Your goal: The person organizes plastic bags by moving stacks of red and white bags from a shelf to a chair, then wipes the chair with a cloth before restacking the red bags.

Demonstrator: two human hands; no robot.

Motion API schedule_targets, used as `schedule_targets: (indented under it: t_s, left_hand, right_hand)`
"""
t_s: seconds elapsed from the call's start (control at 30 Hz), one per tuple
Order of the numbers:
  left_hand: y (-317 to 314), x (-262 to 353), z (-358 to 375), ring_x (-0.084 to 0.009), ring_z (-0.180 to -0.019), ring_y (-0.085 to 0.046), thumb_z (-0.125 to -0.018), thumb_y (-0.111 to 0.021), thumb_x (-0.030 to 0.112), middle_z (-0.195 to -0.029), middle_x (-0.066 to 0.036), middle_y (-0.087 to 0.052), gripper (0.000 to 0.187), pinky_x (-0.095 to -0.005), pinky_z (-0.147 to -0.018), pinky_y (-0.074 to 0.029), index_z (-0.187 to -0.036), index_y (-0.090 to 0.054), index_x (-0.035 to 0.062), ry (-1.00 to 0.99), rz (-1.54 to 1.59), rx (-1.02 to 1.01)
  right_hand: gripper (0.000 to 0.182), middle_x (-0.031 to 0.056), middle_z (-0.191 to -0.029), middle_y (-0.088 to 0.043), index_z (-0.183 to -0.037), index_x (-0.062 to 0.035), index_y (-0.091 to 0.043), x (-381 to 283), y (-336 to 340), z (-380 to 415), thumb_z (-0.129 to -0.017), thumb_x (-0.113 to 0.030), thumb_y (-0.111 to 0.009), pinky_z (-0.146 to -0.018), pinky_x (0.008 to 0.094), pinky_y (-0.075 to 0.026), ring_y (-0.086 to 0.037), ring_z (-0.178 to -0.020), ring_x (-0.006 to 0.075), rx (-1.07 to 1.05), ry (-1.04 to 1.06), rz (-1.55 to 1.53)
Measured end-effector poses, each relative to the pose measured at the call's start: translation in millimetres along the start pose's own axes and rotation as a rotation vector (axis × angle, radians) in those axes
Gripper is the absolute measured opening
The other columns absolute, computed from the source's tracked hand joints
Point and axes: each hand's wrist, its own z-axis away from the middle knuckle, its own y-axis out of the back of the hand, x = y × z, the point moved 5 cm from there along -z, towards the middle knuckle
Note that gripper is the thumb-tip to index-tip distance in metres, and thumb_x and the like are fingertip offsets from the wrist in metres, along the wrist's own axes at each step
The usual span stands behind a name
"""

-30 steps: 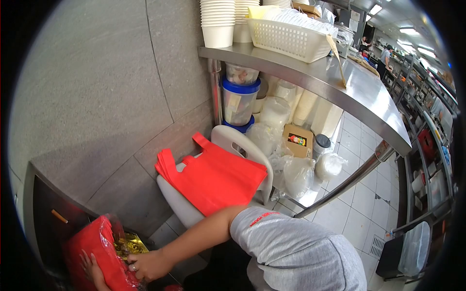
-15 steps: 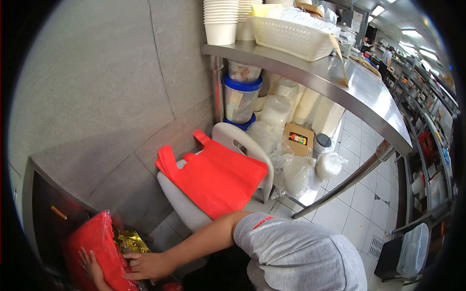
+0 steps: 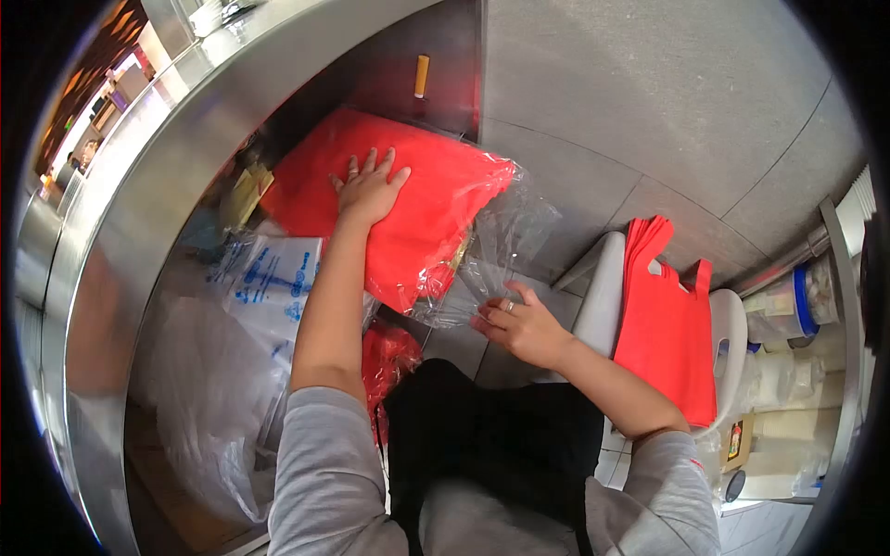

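A stack of red bags (image 3: 426, 176) in a clear plastic wrapper lies under the metal counter. My left hand (image 3: 369, 190) rests flat on top of it, fingers spread. To the right, my right hand (image 3: 527, 326) pinches the loose end of the clear plastic wrapper (image 3: 505, 246), which spreads out crumpled from the stack. Something gold shows through the plastic at the stack's right edge, partly hidden. Below the stack is a smaller red bundle in plastic (image 3: 387, 357), close to my knees.
A grey stool (image 3: 598, 301) at the right carries a folded red tote bag (image 3: 667, 324). White printed plastic bags (image 3: 278, 269) and a big clear bag (image 3: 209, 380) fill the left under the curved metal counter (image 3: 102, 315). Tubs with blue lids (image 3: 779, 306) stand at far right.
My view has swung left, bringing the red stack to the middle. My right hand has moved from the stack's edge to the loose plastic; my left hand still lies on the stack.
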Motion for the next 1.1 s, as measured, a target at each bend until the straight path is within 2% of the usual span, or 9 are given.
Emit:
schedule_targets:
  t_s: [0.2,0.33,0.47,0.6,0.7,0.77,0.87,1.0,1.1]
  left_hand:
    - [7,4,5,-0.0284,-0.136,-0.024,-0.086,-0.037,0.06,-0.144,-0.004,-0.034,0.065,-0.0582,-0.108,-0.008,-0.14,-0.033,0.0236,-0.042,0.203,0.152]
    - [15,-6,-2,-0.0275,-0.129,-0.038,-0.086,-0.049,0.052,-0.136,-0.009,-0.045,0.058,-0.0531,-0.107,-0.02,-0.131,-0.047,0.0162,-0.123,0.45,0.119]
    - [38,-31,-11,-0.0324,-0.117,-0.049,-0.086,-0.056,0.037,-0.125,-0.019,-0.053,0.048,-0.0366,-0.097,-0.039,-0.124,-0.054,0.0083,-0.131,0.619,0.19]
    - [32,-83,-23,-0.0306,-0.117,-0.05,-0.087,-0.053,0.035,-0.124,-0.018,-0.054,0.045,-0.0394,-0.099,-0.038,-0.124,-0.053,0.0095,-0.05,0.44,0.262]
    - [34,-122,-13,-0.0292,-0.119,-0.048,-0.088,-0.052,0.036,-0.129,-0.017,-0.05,0.047,-0.0399,-0.102,-0.035,-0.127,-0.05,0.0096,0.24,0.136,0.276]
    - [22,-144,-17,-0.0291,-0.122,-0.045,-0.088,-0.049,0.037,-0.132,-0.017,-0.046,0.05,-0.0401,-0.103,-0.033,-0.128,-0.048,0.0082,0.275,-0.038,0.146]
    - [8,-150,-14,-0.0298,-0.125,-0.042,-0.09,-0.044,0.041,-0.136,-0.017,-0.042,0.052,-0.0399,-0.105,-0.031,-0.129,-0.047,0.0054,0.289,-0.03,0.093]
    - [4,-143,-6,-0.0297,-0.126,-0.04,-0.092,-0.036,0.042,-0.136,-0.018,-0.042,0.053,-0.0406,-0.105,-0.031,-0.128,-0.047,0.0045,0.223,-0.047,0.119]
    - [1,-142,-2,-0.0299,-0.125,-0.041,-0.093,-0.036,0.041,-0.133,-0.017,-0.045,0.052,-0.0418,-0.103,-0.032,-0.128,-0.047,0.0045,0.209,-0.067,0.184]
  right_hand:
    - [0.026,0.0108,-0.084,-0.062,-0.106,-0.0037,-0.059,21,43,-12,-0.081,-0.005,-0.061,-0.092,0.0439,-0.037,-0.06,-0.086,0.0274,0.327,-0.485,-0.501]
    - [0.03,0.0114,-0.093,-0.064,-0.114,0.0016,-0.049,51,38,-36,-0.084,0.008,-0.046,-0.074,0.0377,-0.051,-0.062,-0.088,0.0225,0.522,-0.661,-0.585]
    - [0.017,0.0134,-0.088,-0.059,-0.105,0.0039,-0.047,88,-36,-52,-0.088,0.004,-0.044,-0.075,0.0359,-0.055,-0.062,-0.084,0.0255,0.461,-1.263,-1.727]
    - [0.024,0.0128,-0.095,-0.056,-0.104,0.0007,-0.048,100,-73,-55,-0.092,-0.02,-0.048,-0.075,0.0371,-0.052,-0.061,-0.084,0.0234,0.509,-1.295,-1.879]
    - [0.04,0.0113,-0.099,-0.059,-0.106,-0.0033,-0.052,99,-85,-64,-0.092,-0.04,-0.048,-0.08,0.0387,-0.047,-0.06,-0.088,0.0224,0.468,-1.317,-1.946]
    - [0.05,0.0101,-0.101,-0.062,-0.107,-0.0054,-0.055,97,-83,-73,-0.09,-0.052,-0.046,-0.084,0.0365,-0.045,-0.061,-0.088,0.0219,0.488,-1.285,-2.105]
    - [0.054,0.0109,-0.105,-0.063,-0.113,-0.0054,-0.054,96,-86,-91,-0.084,-0.051,-0.057,-0.086,0.0376,-0.047,-0.061,-0.093,0.0222,0.484,-1.403,-1.952]
    - [0.052,0.0119,-0.111,-0.06,-0.119,-0.0047,-0.05,93,-84,-116,-0.077,-0.023,-0.074,-0.083,0.0482,-0.05,-0.061,-0.095,0.0272,0.486,-1.406,-2.107]
    - [0.046,0.0118,-0.108,-0.061,-0.117,-0.0048,-0.052,106,-116,-114,-0.078,-0.017,-0.073,-0.079,0.0467,-0.052,-0.062,-0.092,0.0266,0.714,-1.366,-1.998]
